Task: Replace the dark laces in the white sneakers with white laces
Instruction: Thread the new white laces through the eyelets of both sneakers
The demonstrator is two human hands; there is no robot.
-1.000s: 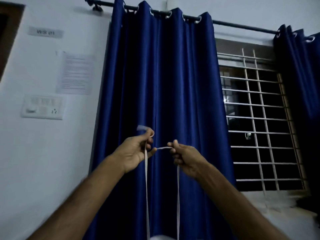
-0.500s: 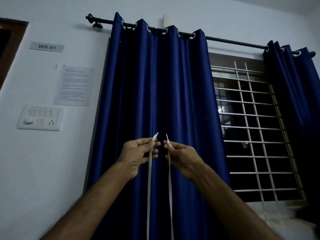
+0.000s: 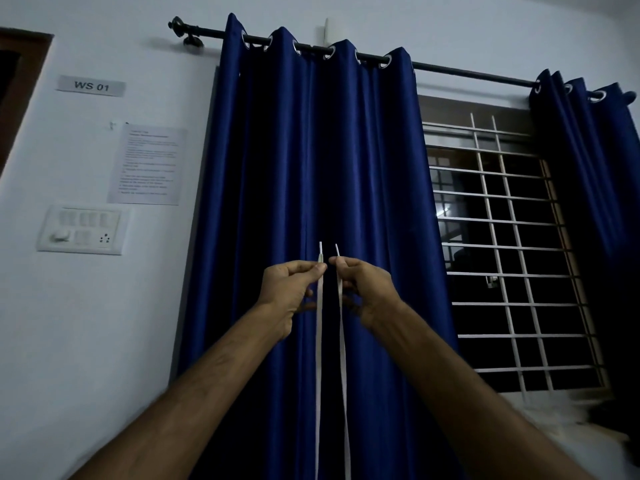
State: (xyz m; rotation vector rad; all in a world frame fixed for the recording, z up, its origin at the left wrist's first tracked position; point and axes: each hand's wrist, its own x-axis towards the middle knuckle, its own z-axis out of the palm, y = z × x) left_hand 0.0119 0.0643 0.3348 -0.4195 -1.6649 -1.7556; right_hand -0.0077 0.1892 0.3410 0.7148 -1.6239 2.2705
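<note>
I hold a flat white lace (image 3: 318,358) up in front of me, its two strands hanging straight down past the bottom edge of the view. My left hand (image 3: 289,289) pinches the left strand just below its tip. My right hand (image 3: 363,289) pinches the right strand the same way, and both tips stick up side by side between my thumbs. The sneakers are out of view.
A blue curtain (image 3: 311,168) hangs right behind my hands. To the right is a barred window (image 3: 502,254) with a second curtain (image 3: 588,168) beyond it. The white wall on the left carries a switch panel (image 3: 81,230), a paper notice (image 3: 147,164) and a "WS 01" sign (image 3: 91,86).
My hands have brought the two lace ends together and raised them. The lace earlier stretched crosswise between my hands; now both strands hang parallel. The view has tilted upward.
</note>
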